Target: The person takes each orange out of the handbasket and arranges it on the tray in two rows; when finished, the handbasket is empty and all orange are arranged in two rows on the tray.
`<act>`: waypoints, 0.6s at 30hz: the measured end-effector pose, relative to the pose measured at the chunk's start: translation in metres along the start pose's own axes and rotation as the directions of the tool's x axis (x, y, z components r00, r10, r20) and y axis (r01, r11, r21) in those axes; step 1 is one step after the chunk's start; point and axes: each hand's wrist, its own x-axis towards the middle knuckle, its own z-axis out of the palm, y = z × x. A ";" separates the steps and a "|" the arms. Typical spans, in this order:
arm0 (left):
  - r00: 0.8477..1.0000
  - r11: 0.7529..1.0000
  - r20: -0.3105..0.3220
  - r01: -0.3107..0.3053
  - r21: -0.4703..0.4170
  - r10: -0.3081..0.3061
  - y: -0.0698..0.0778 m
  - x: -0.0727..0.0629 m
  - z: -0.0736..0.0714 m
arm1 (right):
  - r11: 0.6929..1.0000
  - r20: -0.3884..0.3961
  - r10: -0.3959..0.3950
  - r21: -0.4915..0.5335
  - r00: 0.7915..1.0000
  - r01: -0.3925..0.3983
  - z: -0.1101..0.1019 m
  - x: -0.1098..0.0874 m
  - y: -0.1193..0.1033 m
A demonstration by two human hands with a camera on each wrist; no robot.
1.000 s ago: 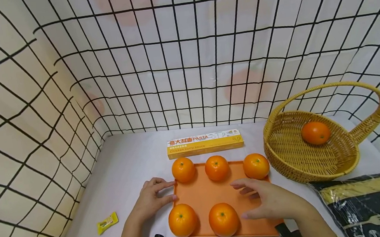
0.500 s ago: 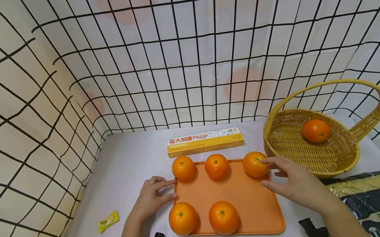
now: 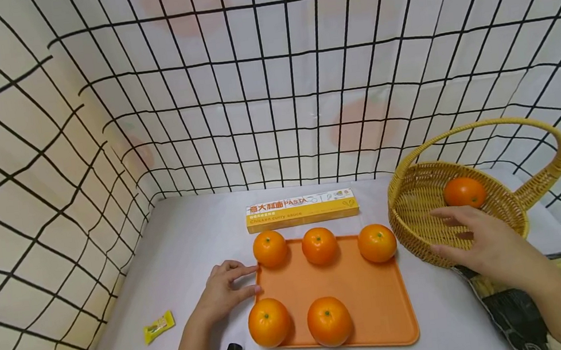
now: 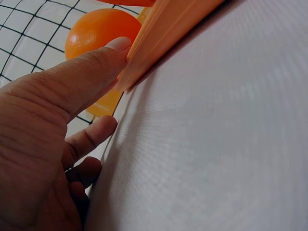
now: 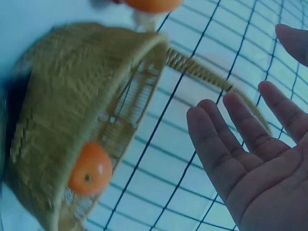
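Note:
My left hand (image 3: 227,292) rests at the left edge of the orange tray (image 3: 368,303), its thumb and index finger touching the rim apart from each other. In the left wrist view the thumb (image 4: 91,65) lies against the tray's side. Several oranges sit on the tray, one at the back right corner (image 3: 377,243), another at the front middle (image 3: 330,321). My right hand (image 3: 491,243) hovers over the front of the wicker basket (image 3: 423,239), fingers spread and holding nothing. Inside the basket lies one orange (image 3: 464,192), just beyond the fingertips.
Behind the tray lies a pasta box (image 3: 302,210). A black pasta bag (image 3: 519,309) sits at the right, partly under my right forearm. On the left is a small yellow packet (image 3: 159,327). Black wire mesh (image 3: 275,83) walls the back and sides; the basket's tall handle (image 3: 488,123) arches up.
My right hand has moved right, from over the tray, past the back right orange, to above the basket. My left hand, the tray and the oranges stay in place.

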 end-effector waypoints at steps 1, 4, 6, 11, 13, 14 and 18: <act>1.000 1.000 0.000 0.001 -0.001 -0.001 0.000 0.000 0.000 | 1.000 0.000 -0.008 -0.013 1.000 0.008 -0.003 0.002 0.004; 1.000 1.000 -0.005 -0.001 0.004 0.001 0.000 0.000 0.000 | 0.999 0.010 -0.012 -0.045 1.000 0.012 -0.012 0.008 0.019; 1.000 1.000 -0.005 -0.005 0.007 0.005 0.000 0.000 0.000 | 0.997 0.001 -0.016 -0.077 1.000 0.016 -0.017 0.012 0.030; 1.000 1.000 -0.006 -0.011 0.007 0.011 0.000 0.001 0.000 | 0.990 -0.003 -0.020 -0.136 1.000 0.019 -0.026 0.026 0.059; 1.000 1.000 -0.008 -0.011 0.007 0.011 0.000 0.000 0.000 | 0.989 -0.001 -0.023 -0.147 1.000 0.022 -0.029 0.031 0.070; 1.000 1.000 -0.009 -0.012 0.007 0.012 0.000 0.000 0.000 | 0.988 0.001 -0.026 -0.153 1.000 0.026 -0.029 0.034 0.075; 1.000 1.000 -0.010 -0.012 0.002 0.012 0.000 -0.001 0.001 | 0.986 0.005 -0.022 -0.165 1.000 0.023 -0.031 0.043 0.095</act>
